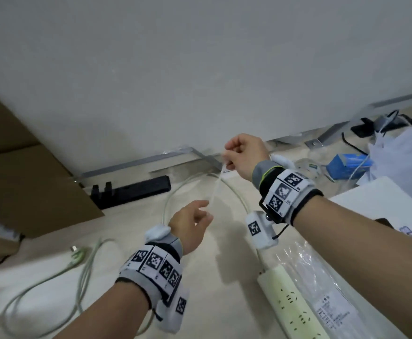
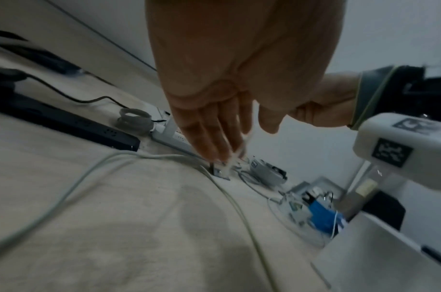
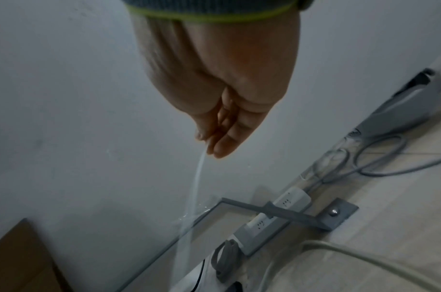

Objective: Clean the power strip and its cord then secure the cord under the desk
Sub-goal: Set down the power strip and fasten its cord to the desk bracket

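Power strip (image 1: 295,304), cream, lies flat on the pale floor (image 1: 131,223) at five o'clock, its cord (image 1: 239,199) looping toward twelve, loose for tying. Right hand (image 1: 244,155) pinches the top of a thin white tie (image 1: 216,187) with curled fingers; left hand (image 1: 190,223), fingers half open, draws its lower end taut.

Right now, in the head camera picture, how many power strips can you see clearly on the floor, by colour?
Black power strip: 1
White power strip: 1
Total: 2
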